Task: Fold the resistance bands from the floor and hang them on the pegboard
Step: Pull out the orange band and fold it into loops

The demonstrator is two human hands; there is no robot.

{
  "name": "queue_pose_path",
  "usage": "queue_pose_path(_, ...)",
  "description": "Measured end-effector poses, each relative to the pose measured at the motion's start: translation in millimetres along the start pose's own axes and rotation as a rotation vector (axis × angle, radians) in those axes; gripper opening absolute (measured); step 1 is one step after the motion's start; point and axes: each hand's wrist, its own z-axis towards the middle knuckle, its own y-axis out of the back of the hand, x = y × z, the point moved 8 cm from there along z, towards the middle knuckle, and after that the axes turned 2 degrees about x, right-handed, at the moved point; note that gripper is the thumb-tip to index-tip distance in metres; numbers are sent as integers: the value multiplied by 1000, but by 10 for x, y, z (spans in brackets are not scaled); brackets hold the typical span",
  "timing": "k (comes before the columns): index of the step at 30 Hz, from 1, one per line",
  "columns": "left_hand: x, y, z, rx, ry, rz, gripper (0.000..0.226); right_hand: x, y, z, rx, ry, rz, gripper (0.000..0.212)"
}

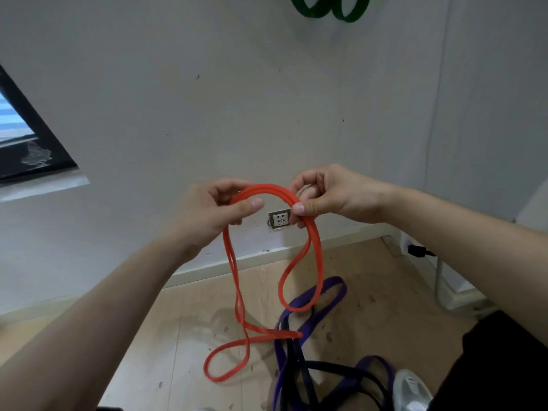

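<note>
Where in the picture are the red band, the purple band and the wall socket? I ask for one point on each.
red band [268,188]: head view, top of its raised arc.
purple band [336,280]: head view, far loop on the floor.
wall socket [278,220]: head view, middle of its white face.

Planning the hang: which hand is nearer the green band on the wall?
Right. The right hand is almost straight below the green band; the left hand sits lower and further left. Both grip the red band.
</note>
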Motion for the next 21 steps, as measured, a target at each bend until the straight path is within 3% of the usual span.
queue_pose_path(8, -157, -259, -12, 81, -34, -9, 31, 87, -122, 32, 41, 58, 166, 28)
queue_pose_path(13, -207, -174, -7, -70, -64, -86, 24, -11, -62, 22, 38, 11, 93, 26)
queue_pose_path(17, -253, 24, -8, -224, -87, -155, 15, -286, 34, -4, 75, -134, -88, 49)
queue_pose_path(21, -261, 219, -39, -357, -106, -158, 19, -568, 70, -20, 90, -258, -175, 59)
